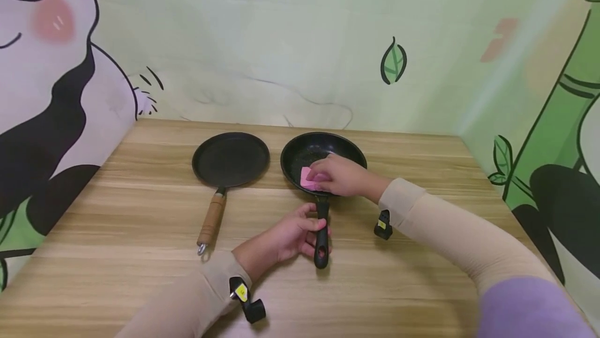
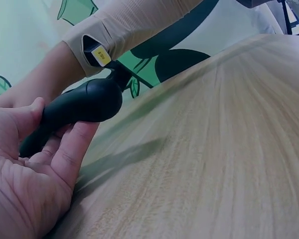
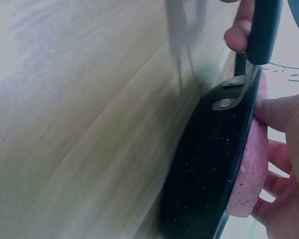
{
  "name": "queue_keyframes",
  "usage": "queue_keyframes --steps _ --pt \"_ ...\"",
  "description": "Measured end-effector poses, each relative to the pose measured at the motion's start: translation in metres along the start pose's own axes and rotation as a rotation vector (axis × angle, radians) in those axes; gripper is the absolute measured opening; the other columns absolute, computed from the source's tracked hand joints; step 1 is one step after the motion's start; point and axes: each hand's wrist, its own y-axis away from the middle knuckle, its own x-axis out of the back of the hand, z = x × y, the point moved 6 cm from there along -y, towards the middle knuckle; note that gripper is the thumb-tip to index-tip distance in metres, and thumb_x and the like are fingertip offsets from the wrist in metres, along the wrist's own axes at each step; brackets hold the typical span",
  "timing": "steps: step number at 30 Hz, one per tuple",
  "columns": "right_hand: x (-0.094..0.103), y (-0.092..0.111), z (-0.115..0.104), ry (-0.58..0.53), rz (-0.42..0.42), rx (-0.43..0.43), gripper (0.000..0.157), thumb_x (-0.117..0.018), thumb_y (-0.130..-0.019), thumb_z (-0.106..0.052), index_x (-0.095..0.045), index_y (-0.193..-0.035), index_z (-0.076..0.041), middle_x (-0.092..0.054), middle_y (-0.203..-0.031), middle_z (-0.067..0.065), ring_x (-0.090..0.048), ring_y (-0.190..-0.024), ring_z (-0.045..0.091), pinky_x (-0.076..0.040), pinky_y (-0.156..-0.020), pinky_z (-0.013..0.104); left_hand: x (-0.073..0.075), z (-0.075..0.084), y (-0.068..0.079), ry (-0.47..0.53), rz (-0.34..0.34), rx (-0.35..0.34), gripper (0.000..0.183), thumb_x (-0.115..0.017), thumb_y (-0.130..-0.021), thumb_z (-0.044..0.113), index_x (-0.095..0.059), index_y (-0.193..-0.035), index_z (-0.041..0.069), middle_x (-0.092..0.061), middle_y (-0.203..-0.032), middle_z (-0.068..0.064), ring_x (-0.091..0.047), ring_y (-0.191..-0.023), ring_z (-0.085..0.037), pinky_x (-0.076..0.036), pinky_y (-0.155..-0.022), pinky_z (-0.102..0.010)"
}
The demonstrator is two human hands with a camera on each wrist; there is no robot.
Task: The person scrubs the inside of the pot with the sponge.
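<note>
Head view: right hand [image 1: 344,176] pinches pink porous sponge [image 1: 307,177] at seven o'clock in round black metal pan [image 1: 304,153]. Left hand [image 1: 295,231] grips black handle [image 1: 322,244], best braced firmly.

Pale green cartoon-panda walls [image 1: 262,30] stand behind and beside a wood-grain table [image 1: 159,171].

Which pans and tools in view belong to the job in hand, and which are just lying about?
In use:
deep pan, black handle in the left hand
pink sponge, in the right hand

Apparently lying about:
flat pan with wooden handle, untouched
</note>
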Motion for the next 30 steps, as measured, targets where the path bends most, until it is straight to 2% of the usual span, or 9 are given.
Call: queue_keyframes --steps 5,10,14,20,24,30 --pt "0.003 0.0 -0.002 -0.002 0.016 0.01 0.021 -0.071 -0.096 -0.022 -0.075 -0.115 -0.014 -0.069 -0.126 0.005 -0.059 -0.114 0.026 -0.045 -0.101 0.042 0.001 0.003 0.001 -0.005 0.0 -0.009 0.036 -0.052 -0.104 0.011 -0.035 -0.136 0.011 -0.067 -0.094 -0.009 -0.073 -0.075 -0.027 -0.06 -0.06 -0.039" --pt "-0.002 -0.018 -0.003 0.015 0.048 -0.009 0.019 -0.071 -0.096 -0.023 -0.075 -0.113 -0.014 -0.071 -0.118 0.002 -0.061 -0.107 0.022 -0.045 -0.099 0.04 0.001 0.004 0.002 0.011 0.008 -0.009 0.031 -0.052 -0.104 0.01 -0.037 -0.13 0.013 -0.067 -0.092 -0.009 -0.073 -0.074 -0.027 -0.06 -0.059 -0.039" --pt "-0.004 -0.04 0.0 0.044 0.076 -0.054 0.019 -0.072 -0.096 -0.023 -0.074 -0.112 -0.014 -0.073 -0.111 0.001 -0.062 -0.1 0.02 -0.046 -0.097 0.038 0.002 0.003 0.002 0.028 0.014 0.001 0.029 -0.053 -0.103 0.009 -0.037 -0.127 0.015 -0.068 -0.091 -0.009 -0.073 -0.073 -0.028 -0.06 -0.058 -0.039" --pt "-0.004 -0.064 0.01 0.049 0.067 -0.154 0.02 -0.071 -0.095 -0.02 -0.075 -0.114 -0.013 -0.073 -0.112 0.002 -0.062 -0.102 0.021 -0.046 -0.101 0.038 0.001 0.001 0.001 0.027 -0.002 0.017 0.031 -0.053 -0.104 0.01 -0.035 -0.128 0.015 -0.067 -0.091 -0.009 -0.073 -0.074 -0.027 -0.06 -0.059 -0.038" --pt "-0.003 -0.073 0.015 0.044 0.05 -0.207 0.022 -0.069 -0.095 -0.019 -0.074 -0.116 -0.013 -0.073 -0.114 0.004 -0.062 -0.105 0.022 -0.046 -0.104 0.039 0.002 0.001 0.002 0.024 -0.003 0.028 0.033 -0.053 -0.104 0.012 -0.035 -0.131 0.016 -0.067 -0.093 -0.009 -0.073 -0.076 -0.026 -0.061 -0.061 -0.038" --pt "-0.003 -0.075 0.026 0.015 0.04 -0.278 0.022 -0.066 -0.099 -0.022 -0.071 -0.119 -0.015 -0.07 -0.12 0.006 -0.061 -0.111 0.023 -0.044 -0.107 0.041 0.001 0.001 0.001 -0.004 -0.015 0.018 0.037 -0.053 -0.104 0.011 -0.034 -0.135 0.014 -0.066 -0.094 -0.008 -0.073 -0.077 -0.026 -0.061 -0.064 -0.041"
